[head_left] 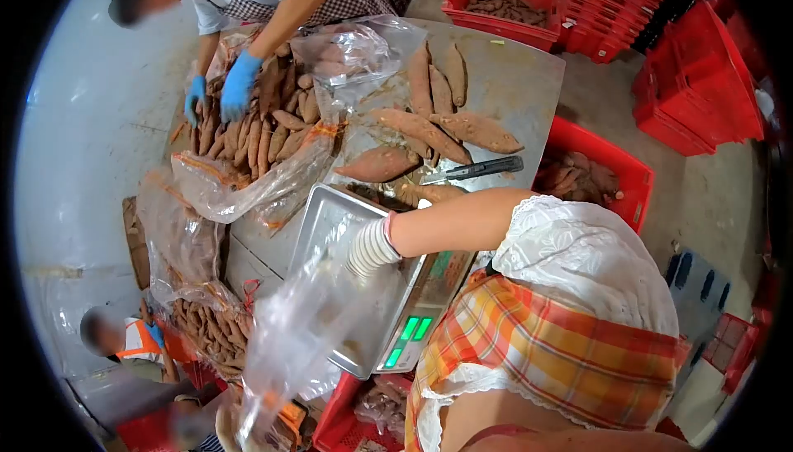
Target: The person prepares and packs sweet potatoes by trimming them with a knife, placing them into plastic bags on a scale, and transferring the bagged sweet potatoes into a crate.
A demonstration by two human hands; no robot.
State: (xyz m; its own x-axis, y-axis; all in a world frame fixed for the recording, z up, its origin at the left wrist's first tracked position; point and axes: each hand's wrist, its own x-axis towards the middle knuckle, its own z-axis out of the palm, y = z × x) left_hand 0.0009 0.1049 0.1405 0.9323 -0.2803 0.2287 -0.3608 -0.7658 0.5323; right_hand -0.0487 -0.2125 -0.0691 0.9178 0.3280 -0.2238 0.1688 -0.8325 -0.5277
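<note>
My right hand (355, 258), in a white glove with a ribbed cuff, is over the metal scale tray (318, 225). A clear plastic bag (301, 320) covers its fingers, which are blurred by motion, and hangs down past the tray's lower edge. Green digits glow on the scale's display (409, 340). My left hand is not visible. Just above the tray, a black-handled knife (475, 169) lies among several large sweet potatoes (421, 132) on the metal table (516, 80).
Across the table, a co-worker's blue-gloved hands (239, 85) touch a pile of sweet potatoes (264, 130) on open plastic. Red crates (640, 196) stand beyond the table's edge, others (694, 80) stacked farther off. Another person (144, 340) is near a lower-left pile (211, 332).
</note>
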